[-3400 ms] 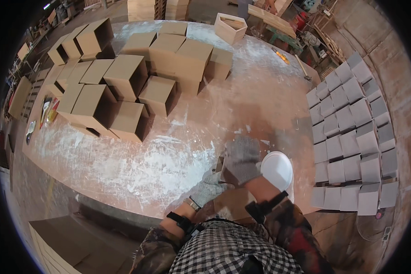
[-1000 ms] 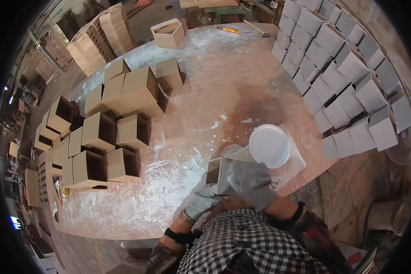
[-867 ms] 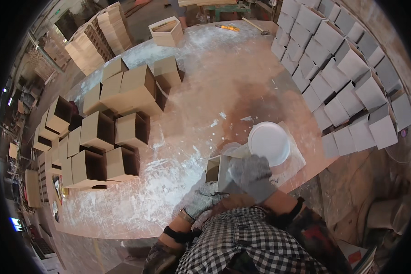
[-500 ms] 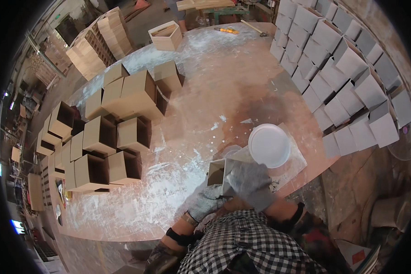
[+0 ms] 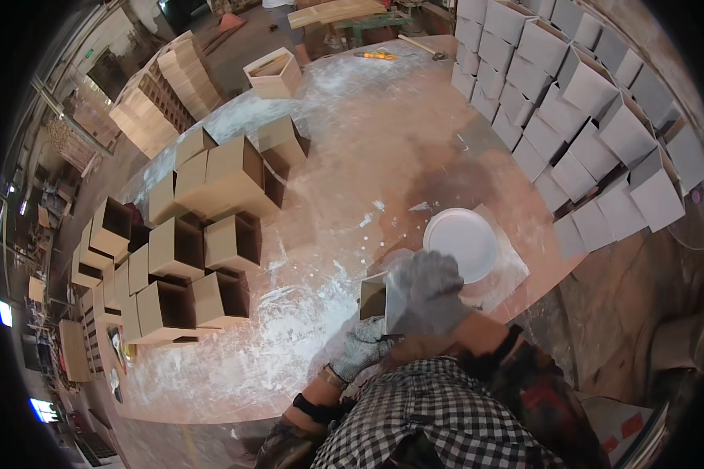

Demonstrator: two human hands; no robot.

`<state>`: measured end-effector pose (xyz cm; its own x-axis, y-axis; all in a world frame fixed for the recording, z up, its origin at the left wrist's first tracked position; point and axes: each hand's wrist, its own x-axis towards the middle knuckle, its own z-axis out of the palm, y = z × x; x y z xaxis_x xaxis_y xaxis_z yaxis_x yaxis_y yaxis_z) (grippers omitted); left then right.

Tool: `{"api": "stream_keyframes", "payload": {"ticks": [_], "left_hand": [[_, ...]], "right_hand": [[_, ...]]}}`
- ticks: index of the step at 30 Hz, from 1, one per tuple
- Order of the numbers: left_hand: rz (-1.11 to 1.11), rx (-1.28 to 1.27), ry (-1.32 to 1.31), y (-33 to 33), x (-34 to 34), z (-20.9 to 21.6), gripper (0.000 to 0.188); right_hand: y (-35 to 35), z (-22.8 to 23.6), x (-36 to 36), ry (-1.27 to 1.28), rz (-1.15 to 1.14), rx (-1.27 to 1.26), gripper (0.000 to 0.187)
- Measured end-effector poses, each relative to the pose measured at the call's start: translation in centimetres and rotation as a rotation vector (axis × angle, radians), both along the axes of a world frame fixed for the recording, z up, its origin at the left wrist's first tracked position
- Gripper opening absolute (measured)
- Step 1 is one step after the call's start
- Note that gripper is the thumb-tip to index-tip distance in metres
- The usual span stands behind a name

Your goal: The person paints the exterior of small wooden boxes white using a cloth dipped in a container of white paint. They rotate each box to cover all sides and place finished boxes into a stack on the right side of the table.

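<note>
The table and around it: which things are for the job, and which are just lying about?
Seem part of the job:
small box, held in the left hand
white tub
brown boxes
pale boxes

Seem just lying about:
hammer
yellow tool

Matt cardboard box (image 5: pixel 374 295), scuffed tabletop (image 5: pixel 344 156)

A blurred right hand (image 5: pixel 426 284) in a grey knit glove hides part of a pale-sided, open cardboard box (image 5: pixel 374 297); the top edge crops a distant person (image 5: pixel 286 17) in shorts.
</note>
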<state>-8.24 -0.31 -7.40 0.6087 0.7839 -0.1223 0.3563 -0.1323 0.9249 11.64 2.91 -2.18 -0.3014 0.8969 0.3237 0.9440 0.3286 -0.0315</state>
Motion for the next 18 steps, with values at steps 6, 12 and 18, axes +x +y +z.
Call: {"api": "stream_keyframes", "payload": {"ticks": [6,12,18], "left_hand": [[-0.094,0.112,0.061,0.7,0.2,1.6,0.028],[0.002,-0.135,-0.033,-0.1,-0.5,-1.1,0.026],[-0.119,0.159,0.234,0.3,0.6,0.7,0.024]], "right_hand": [[-3.9,0.0,-1.1,-0.705,-0.123,0.471,0.030],[-3.6,-0.5,-0.4,0.137,0.072,-0.017,0.022],[-0.8,0.5,0.9,-0.044,-0.125,-0.045,0.019]]}}
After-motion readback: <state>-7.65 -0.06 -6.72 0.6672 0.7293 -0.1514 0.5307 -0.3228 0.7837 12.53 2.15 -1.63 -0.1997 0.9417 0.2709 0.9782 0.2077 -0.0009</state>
